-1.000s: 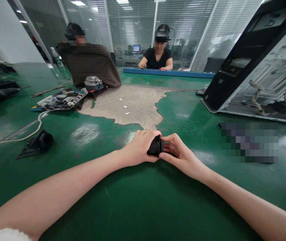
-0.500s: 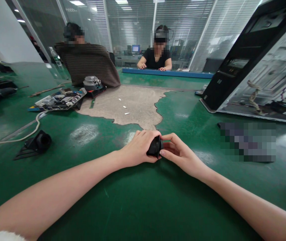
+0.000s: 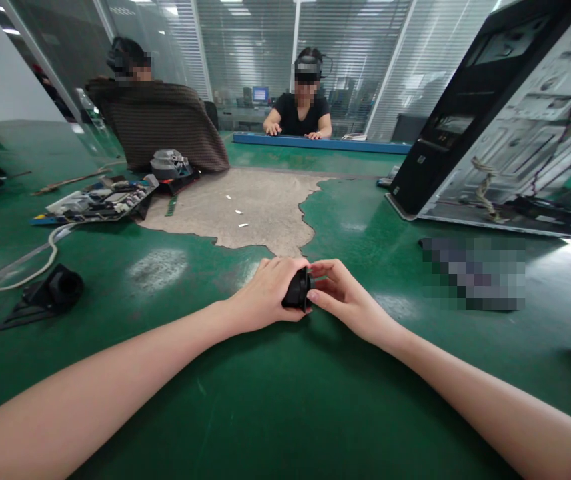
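Observation:
Just above the green tabletop, my left hand is wrapped round a small black part with a flange on its right side. My right hand reaches it from the right, thumb and fingers pinching its right end. The kind of part cannot be made out, since both hands cover much of it. A black plastic funnel-like duct lies on the table at the left, apart from my hands.
An open computer case stands at the right, a blurred dark object before it. Circuit boards and a white cable lie left. Across the table, one person sits behind a blue bar; another sits by a brown-draped chair.
The view has swung slightly right, so the scene shifts left. Both hands keep their hold on the black part, with little visible change in the fingers.

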Tool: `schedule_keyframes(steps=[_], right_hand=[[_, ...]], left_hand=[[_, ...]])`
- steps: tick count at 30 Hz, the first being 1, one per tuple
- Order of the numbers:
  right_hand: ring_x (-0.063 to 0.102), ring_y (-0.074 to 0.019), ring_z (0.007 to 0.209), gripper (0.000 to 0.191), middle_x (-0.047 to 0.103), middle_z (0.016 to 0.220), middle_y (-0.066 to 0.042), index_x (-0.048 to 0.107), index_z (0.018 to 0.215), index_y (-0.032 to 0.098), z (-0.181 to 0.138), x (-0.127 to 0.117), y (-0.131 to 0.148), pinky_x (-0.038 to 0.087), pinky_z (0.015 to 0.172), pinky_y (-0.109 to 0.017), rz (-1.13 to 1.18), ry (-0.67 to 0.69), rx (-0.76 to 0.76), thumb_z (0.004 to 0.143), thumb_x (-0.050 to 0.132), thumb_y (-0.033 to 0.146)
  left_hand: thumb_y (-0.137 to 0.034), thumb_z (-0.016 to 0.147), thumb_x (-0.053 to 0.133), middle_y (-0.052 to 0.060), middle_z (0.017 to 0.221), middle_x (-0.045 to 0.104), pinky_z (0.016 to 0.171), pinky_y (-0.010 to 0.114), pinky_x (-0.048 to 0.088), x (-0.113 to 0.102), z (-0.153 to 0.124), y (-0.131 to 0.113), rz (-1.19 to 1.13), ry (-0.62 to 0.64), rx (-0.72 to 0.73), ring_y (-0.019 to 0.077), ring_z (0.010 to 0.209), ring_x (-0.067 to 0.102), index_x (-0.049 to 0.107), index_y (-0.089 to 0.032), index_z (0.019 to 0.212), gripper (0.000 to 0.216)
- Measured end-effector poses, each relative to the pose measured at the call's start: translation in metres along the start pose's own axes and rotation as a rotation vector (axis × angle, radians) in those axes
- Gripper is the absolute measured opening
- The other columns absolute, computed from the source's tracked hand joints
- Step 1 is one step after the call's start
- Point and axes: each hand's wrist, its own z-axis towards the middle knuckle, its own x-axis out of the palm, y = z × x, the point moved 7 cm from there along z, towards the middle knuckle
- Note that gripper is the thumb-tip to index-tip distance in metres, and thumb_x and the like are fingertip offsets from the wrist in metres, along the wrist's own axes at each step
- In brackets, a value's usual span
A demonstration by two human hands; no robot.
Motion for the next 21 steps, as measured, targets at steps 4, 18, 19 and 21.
schedule_keyframes(steps=[4, 18, 19, 21], right_hand=[[0.059, -0.0149, 0.089, 0.025, 0.056, 0.092, -0.001, 0.040, 0.100, 0.024, -0.0042, 0.0026, 0.0021, 0.049, 0.085, -0.037, -0.016, 0.067, -0.031, 0.080, 0.055, 0.024], [0.058, -0.0168, 0.092, 0.027, 0.054, 0.099, -0.004, 0.042, 0.104, 0.023, -0.0035, -0.0012, 0.0011, 0.050, 0.082, -0.036, -0.067, -0.007, -0.035, 0.080, 0.054, 0.025], [0.058, -0.0168, 0.092, 0.027, 0.055, 0.099, -0.004, 0.042, 0.105, 0.023, -0.0035, -0.0006, 0.0006, 0.050, 0.083, -0.037, -0.059, 0.006, -0.023, 0.080, 0.054, 0.025], [0.059, -0.0163, 0.091, 0.026, 0.056, 0.096, -0.003, 0.041, 0.103, 0.023, -0.0041, 0.0013, 0.0006, 0.049, 0.084, -0.038, -0.042, 0.043, -0.024, 0.080, 0.054, 0.025]], left_hand=[[-0.034, 0.066, 0.061, 0.005, 0.103, 0.052, 0.078, 0.036, 0.033, 0.0008, 0.0004, 0.0007, 0.004, 0.003, 0.006, 0.0227, 0.093, 0.050, 0.033, -0.021, 0.110, 0.053], [-0.035, 0.065, 0.062, 0.005, 0.104, 0.053, 0.079, 0.036, 0.034, 0.0011, 0.0004, 0.0016, 0.009, -0.007, -0.006, 0.0232, 0.095, 0.050, 0.034, -0.022, 0.110, 0.054], [-0.035, 0.065, 0.062, 0.005, 0.104, 0.053, 0.079, 0.036, 0.034, 0.0011, 0.0005, 0.0014, 0.011, -0.009, 0.001, 0.0230, 0.094, 0.051, 0.034, -0.021, 0.109, 0.054], [-0.034, 0.065, 0.062, 0.005, 0.104, 0.053, 0.079, 0.036, 0.034, 0.0014, 0.0005, 0.0012, 0.014, -0.009, 0.011, 0.0226, 0.093, 0.051, 0.034, -0.021, 0.109, 0.054]])
